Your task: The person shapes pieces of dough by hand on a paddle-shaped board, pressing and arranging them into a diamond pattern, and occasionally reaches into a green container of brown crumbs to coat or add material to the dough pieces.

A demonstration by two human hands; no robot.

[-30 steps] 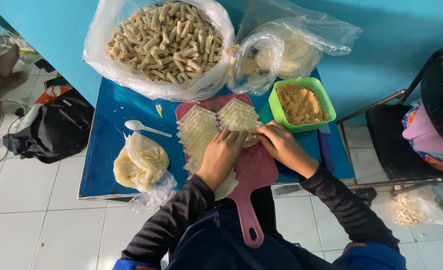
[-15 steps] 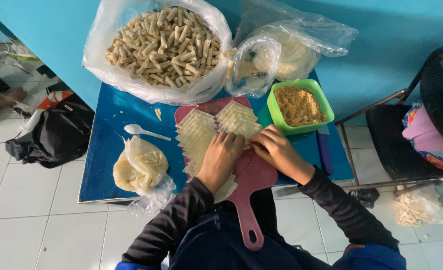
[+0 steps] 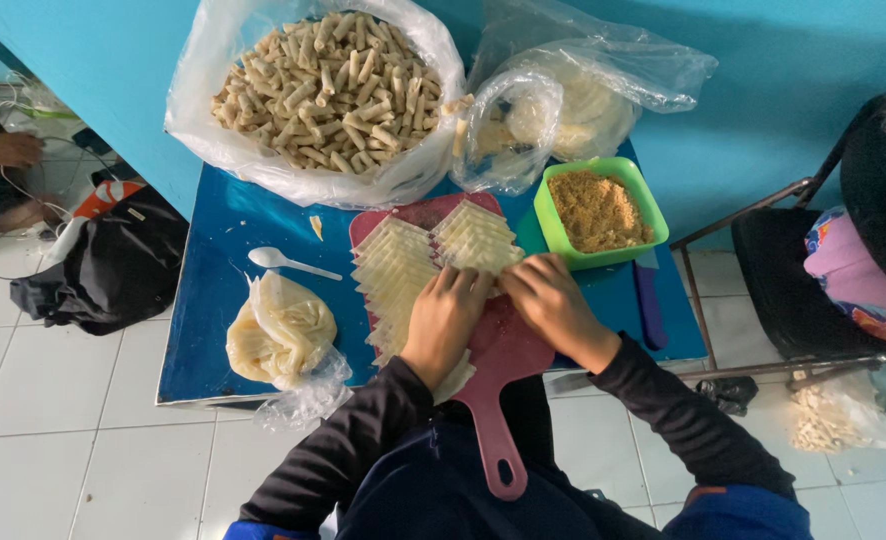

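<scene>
Standing here, I am seeing a black bag lying on the tiled floor at the far left, just beside the blue table. On the table's left part, a white plastic spoon is resting above a knotted clear bag of pale dough-like sheets. Farther back, a large open plastic bag of finished rolls is sitting within easy reach, its mouth spread wide.

In the middle, a red cutting board is lying with its handle pointing toward the person, giving a flat base for the work. Rows of thin square wrappers are fanned out on it in overlapping lines, so that each edge is showing. The left hand is lying flat over the near wrappers, fingers extended, pressing them down rather than clasping. The right hand is touching it, fingertips pinching at the edge of a wrapper; whether it is actually gripping a sheet I cannot tell.

To the right, a green tub of crumbly brown filling is standing close to the board, with a second bag of wrappers behind it. A dark chair is standing at the right.
</scene>
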